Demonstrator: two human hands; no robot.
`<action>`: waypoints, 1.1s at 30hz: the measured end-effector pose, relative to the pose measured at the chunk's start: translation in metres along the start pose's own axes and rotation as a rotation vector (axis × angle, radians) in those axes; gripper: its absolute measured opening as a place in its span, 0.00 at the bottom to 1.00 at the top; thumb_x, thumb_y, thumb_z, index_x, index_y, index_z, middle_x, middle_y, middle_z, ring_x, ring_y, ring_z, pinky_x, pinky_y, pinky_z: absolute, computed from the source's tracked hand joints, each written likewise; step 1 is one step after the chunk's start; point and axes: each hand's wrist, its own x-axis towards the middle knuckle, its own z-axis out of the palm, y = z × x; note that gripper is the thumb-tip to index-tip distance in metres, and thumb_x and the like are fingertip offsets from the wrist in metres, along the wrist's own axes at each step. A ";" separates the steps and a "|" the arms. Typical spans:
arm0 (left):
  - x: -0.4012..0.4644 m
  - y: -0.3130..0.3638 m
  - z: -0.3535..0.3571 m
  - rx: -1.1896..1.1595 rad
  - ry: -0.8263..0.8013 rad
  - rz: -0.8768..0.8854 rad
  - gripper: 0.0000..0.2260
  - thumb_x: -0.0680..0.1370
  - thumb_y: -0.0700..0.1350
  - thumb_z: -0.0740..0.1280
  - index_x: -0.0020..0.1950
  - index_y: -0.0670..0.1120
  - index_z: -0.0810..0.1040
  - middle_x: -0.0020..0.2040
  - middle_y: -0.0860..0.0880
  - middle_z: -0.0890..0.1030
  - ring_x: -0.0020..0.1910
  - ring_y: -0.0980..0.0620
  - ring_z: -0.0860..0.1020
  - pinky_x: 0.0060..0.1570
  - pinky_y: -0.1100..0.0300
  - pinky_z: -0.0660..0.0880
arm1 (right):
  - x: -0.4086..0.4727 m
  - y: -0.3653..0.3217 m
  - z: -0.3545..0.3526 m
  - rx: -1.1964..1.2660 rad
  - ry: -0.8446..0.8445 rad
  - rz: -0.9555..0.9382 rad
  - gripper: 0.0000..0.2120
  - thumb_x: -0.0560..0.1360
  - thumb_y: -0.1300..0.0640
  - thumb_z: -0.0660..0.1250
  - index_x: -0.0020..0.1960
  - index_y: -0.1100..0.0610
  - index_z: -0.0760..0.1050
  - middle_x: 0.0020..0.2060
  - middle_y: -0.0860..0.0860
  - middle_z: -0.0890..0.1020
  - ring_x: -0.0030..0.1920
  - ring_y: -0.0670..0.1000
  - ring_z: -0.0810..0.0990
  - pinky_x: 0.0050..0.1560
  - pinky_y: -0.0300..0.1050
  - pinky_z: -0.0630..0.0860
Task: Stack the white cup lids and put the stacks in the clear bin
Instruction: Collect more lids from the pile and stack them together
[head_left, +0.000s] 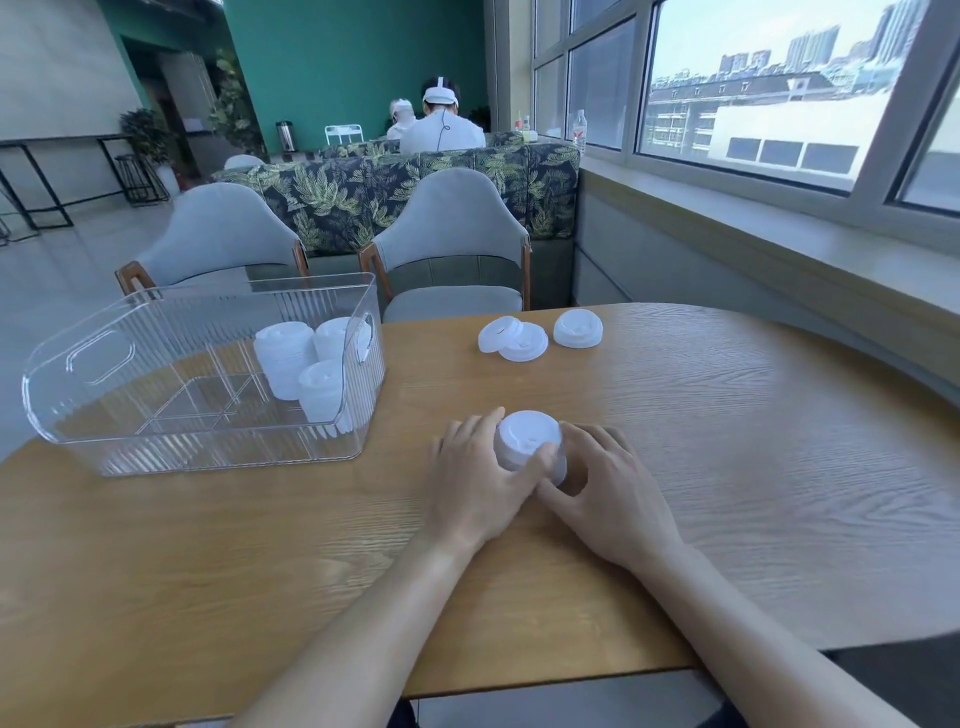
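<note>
A short stack of white cup lids (527, 441) stands on the wooden table (727, 441) in front of me. My left hand (480, 480) grips its left side, thumb across the front. My right hand (610, 486) grips its right side, fingers curled behind it. The clear bin (104, 364) sits at the table's left and holds three stacks of white lids (306, 364) in its right end. Farther back lie three loose lids: two overlapping (511, 338) and one alone (577, 327).
Two grey chairs (452, 244) stand beyond the table's far edge, with a leaf-patterned sofa and seated people behind. A window ledge (779, 249) runs along the right. The table's near edge is close to my body.
</note>
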 end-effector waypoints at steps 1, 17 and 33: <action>-0.001 0.000 0.000 -0.009 0.002 0.004 0.37 0.72 0.74 0.56 0.71 0.51 0.76 0.63 0.59 0.79 0.63 0.56 0.73 0.64 0.58 0.64 | 0.000 0.000 0.000 -0.008 -0.011 0.018 0.31 0.73 0.34 0.65 0.71 0.47 0.71 0.65 0.38 0.75 0.69 0.42 0.66 0.66 0.41 0.68; -0.001 -0.005 -0.002 -0.184 0.056 -0.133 0.06 0.79 0.52 0.67 0.47 0.53 0.82 0.42 0.60 0.82 0.51 0.56 0.77 0.60 0.51 0.73 | 0.002 0.000 0.000 -0.063 -0.112 0.066 0.44 0.69 0.23 0.56 0.76 0.49 0.66 0.69 0.42 0.72 0.71 0.44 0.65 0.70 0.46 0.68; -0.001 -0.009 -0.002 -0.250 0.031 -0.111 0.11 0.72 0.61 0.65 0.44 0.56 0.80 0.41 0.62 0.82 0.47 0.58 0.80 0.55 0.48 0.77 | 0.004 0.001 0.002 -0.047 -0.096 0.079 0.28 0.81 0.39 0.57 0.76 0.52 0.69 0.69 0.43 0.74 0.71 0.45 0.66 0.71 0.44 0.64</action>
